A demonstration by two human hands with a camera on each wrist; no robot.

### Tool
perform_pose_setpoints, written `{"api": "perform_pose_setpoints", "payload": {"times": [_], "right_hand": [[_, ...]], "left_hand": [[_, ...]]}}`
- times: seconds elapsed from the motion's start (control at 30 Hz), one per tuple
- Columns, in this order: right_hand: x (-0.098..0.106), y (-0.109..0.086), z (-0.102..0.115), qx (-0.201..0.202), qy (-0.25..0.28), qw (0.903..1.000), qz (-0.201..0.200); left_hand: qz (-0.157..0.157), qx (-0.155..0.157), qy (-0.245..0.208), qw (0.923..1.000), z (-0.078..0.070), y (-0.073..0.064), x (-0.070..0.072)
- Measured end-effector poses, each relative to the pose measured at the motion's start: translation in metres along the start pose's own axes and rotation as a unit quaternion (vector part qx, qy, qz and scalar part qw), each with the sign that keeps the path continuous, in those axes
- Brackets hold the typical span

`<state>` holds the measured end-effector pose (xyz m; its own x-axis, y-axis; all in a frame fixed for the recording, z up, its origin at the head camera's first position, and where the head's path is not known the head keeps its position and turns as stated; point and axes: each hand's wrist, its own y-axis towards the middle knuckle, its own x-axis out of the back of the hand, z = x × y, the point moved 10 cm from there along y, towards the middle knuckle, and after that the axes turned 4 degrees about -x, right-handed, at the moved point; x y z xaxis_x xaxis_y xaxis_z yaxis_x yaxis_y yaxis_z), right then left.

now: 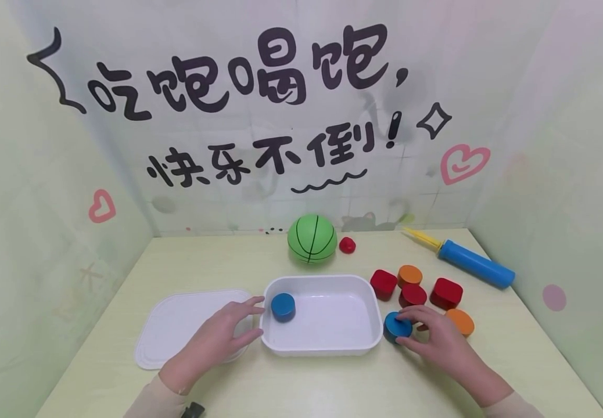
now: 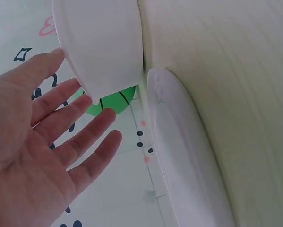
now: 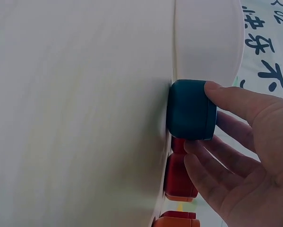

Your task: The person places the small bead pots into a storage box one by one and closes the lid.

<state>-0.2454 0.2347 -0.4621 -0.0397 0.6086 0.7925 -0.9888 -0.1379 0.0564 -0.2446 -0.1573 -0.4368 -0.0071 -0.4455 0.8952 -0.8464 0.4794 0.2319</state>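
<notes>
A white rectangular tub (image 1: 322,350) stands in the middle of the table with a blue round block (image 1: 283,306) inside, near its left end. My left hand (image 1: 219,330) is at the tub's left end, fingers spread and fingertips right at the rim; in the left wrist view the thumb and fingers lie along the tub's wall (image 2: 101,47). Just beyond the tub's right end, my right hand (image 1: 437,339) pinches a second blue round block (image 1: 395,328) between thumb and fingers. That blue block (image 3: 191,109) rests close on the tabletop in the right wrist view.
Several red blocks (image 1: 446,293) and orange blocks (image 1: 460,322) stand behind and beside the right hand. A white lid (image 1: 176,325) lies left of the tub. At the back are a green ball (image 1: 312,239), a small red object (image 1: 347,245) and a blue hand pump (image 1: 476,264).
</notes>
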Motion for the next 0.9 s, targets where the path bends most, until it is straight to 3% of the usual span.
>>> {"api": "perform_pose_setpoints", "payload": {"times": [0.33,0.63,0.9], "right_hand": [[0.016,-0.003,0.01,0.005,-0.004,0.9998,-0.018],[0.043,-0.004,0.033,0.053,-0.024,0.9952,-0.078],[0.053,-0.005,0.056,0.079,-0.019,0.9892,-0.122]], "left_hand": [[-0.001,-0.002,-0.001,1.0,0.0,0.001,-0.001],[0.015,0.013,-0.004,0.9998,0.0,0.002,-0.003],[0.015,0.012,-0.006,0.9998,0.002,0.0,-0.004]]}}
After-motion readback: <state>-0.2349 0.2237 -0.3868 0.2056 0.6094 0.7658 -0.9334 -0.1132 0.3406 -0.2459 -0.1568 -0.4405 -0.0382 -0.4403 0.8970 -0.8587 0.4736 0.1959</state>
